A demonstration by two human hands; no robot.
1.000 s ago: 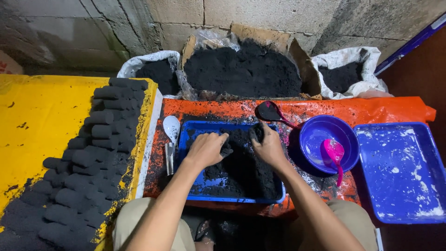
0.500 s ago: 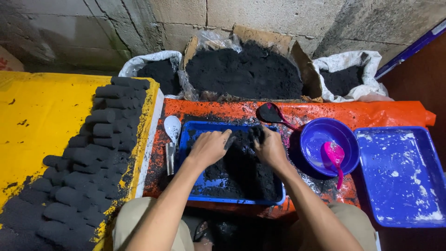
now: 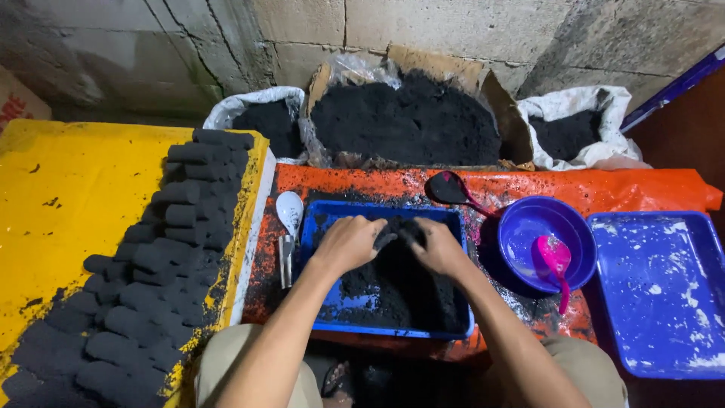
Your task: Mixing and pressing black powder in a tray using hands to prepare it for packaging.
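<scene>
A blue tray (image 3: pixel 321 227) on an orange sheet holds a heap of black powdery mix (image 3: pixel 393 291). My left hand (image 3: pixel 349 243) and my right hand (image 3: pixel 436 245) rest side by side at the far end of the heap, palms down, fingers curled into the black mix and dirty with it. Each hand grips a clump of it. Both forearms reach in from the bottom of the view.
Several black cylinder briquettes (image 3: pixel 162 249) lie in rows on a yellow board (image 3: pixel 68 204) at left. A white spoon (image 3: pixel 289 210) and a metal tube lie beside the tray. At right: a blue bowl (image 3: pixel 529 223) with pink scoop (image 3: pixel 555 257), another blue tray (image 3: pixel 664 295). Sacks and a box of black powder (image 3: pixel 408 125) stand behind.
Both hands have slid a little toward the far end of the tray and come closer together over the black mix. Nothing else has moved.
</scene>
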